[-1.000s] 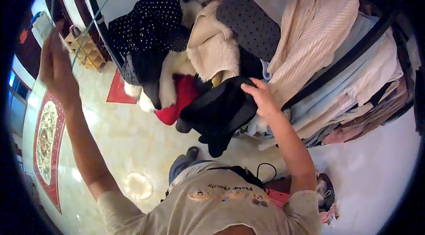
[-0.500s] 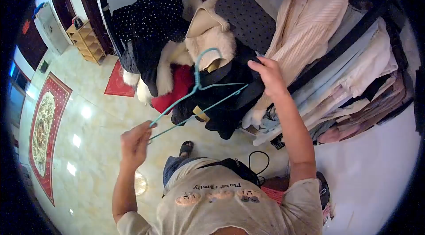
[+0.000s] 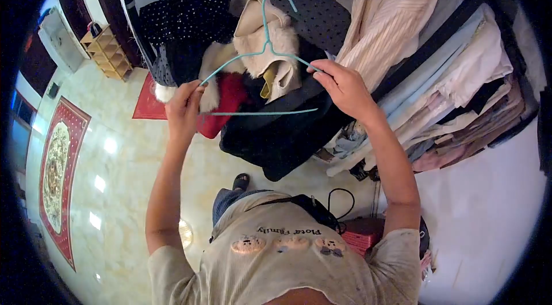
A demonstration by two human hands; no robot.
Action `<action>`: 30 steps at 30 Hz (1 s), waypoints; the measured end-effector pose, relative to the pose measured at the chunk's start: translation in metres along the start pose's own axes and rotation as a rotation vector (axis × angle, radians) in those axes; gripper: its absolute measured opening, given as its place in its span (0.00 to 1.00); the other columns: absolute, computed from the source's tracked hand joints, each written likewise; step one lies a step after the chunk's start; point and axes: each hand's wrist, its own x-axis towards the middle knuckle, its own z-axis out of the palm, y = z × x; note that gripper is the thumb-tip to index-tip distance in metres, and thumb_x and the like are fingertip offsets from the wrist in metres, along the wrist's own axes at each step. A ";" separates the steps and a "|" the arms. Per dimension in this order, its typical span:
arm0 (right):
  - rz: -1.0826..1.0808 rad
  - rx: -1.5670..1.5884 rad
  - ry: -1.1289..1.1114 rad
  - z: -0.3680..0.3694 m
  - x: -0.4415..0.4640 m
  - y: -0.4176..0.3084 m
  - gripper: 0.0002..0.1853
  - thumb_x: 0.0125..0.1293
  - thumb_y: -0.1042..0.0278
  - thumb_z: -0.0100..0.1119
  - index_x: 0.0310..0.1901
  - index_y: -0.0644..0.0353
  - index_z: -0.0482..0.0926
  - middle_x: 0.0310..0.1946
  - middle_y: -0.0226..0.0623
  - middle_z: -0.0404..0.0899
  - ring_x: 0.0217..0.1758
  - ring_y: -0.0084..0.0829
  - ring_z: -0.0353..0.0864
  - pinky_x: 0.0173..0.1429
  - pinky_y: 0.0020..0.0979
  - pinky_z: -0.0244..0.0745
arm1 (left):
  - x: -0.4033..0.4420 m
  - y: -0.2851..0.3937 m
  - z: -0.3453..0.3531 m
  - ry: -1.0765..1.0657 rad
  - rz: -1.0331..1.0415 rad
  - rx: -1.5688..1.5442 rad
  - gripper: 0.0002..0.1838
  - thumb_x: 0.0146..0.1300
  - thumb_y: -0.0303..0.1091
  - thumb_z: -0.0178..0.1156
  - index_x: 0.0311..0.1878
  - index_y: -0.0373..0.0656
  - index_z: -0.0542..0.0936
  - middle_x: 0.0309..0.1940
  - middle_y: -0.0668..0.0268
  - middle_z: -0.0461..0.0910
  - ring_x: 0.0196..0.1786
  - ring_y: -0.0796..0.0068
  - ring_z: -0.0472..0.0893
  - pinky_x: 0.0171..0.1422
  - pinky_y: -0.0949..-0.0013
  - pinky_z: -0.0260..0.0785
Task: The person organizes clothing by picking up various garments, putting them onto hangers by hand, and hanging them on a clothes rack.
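Note:
A teal wire clothes hanger (image 3: 268, 47) is held up in front of me, hook at the top. My left hand (image 3: 185, 108) is closed round its left shoulder end, and my right hand (image 3: 344, 89) grips the right shoulder end. The hanger's lower bar crosses in front of a black garment (image 3: 270, 152) lying at the front of a clothes pile. Behind the hanger is a cream furry garment (image 3: 261, 35), with a red piece (image 3: 229, 98) below it. Whether the black cloth is attached to the hanger I cannot tell.
A black polka-dot garment (image 3: 192, 12) and a grey dotted piece (image 3: 316, 9) lie in the pile. A striped cream shirt (image 3: 397, 23) and several folded clothes (image 3: 454, 115) are to the right. A wooden shelf (image 3: 108, 55) and patterned rug (image 3: 57, 167) are far left.
The hanger has turned from slanted to level. My right hand has shifted from the black garment onto the hanger's right end, and my left hand has risen.

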 end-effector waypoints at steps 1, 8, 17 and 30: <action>-0.047 -0.085 0.084 0.001 0.002 0.002 0.10 0.67 0.68 0.53 0.45 0.64 0.77 0.37 0.39 0.82 0.40 0.29 0.81 0.45 0.29 0.73 | 0.000 -0.008 0.006 0.046 0.015 -0.021 0.09 0.63 0.25 0.57 0.46 0.39 0.79 0.32 0.68 0.75 0.34 0.79 0.73 0.37 0.75 0.65; -0.016 -0.050 0.288 -0.024 0.021 -0.017 0.10 0.65 0.66 0.54 0.42 0.62 0.79 0.39 0.44 0.81 0.42 0.45 0.81 0.45 0.37 0.75 | -0.072 -0.020 0.085 -0.340 -1.161 -0.654 0.39 0.56 0.62 0.59 0.64 0.49 0.63 0.58 0.54 0.67 0.54 0.60 0.74 0.54 0.58 0.67; -0.032 -0.034 0.248 -0.034 0.001 -0.035 0.09 0.65 0.71 0.56 0.43 0.65 0.79 0.37 0.41 0.82 0.40 0.34 0.82 0.44 0.30 0.75 | -0.039 0.008 0.161 -0.817 -1.505 -1.096 0.28 0.56 0.57 0.60 0.53 0.48 0.73 0.39 0.63 0.76 0.41 0.61 0.78 0.40 0.57 0.74; 0.095 -0.080 0.359 -0.090 -0.040 0.014 0.09 0.63 0.73 0.56 0.44 0.66 0.79 0.38 0.41 0.83 0.40 0.33 0.82 0.46 0.27 0.74 | -0.023 -0.007 0.163 -0.244 -1.269 -1.487 0.08 0.64 0.33 0.51 0.44 0.42 0.75 0.39 0.63 0.81 0.37 0.69 0.80 0.41 0.67 0.73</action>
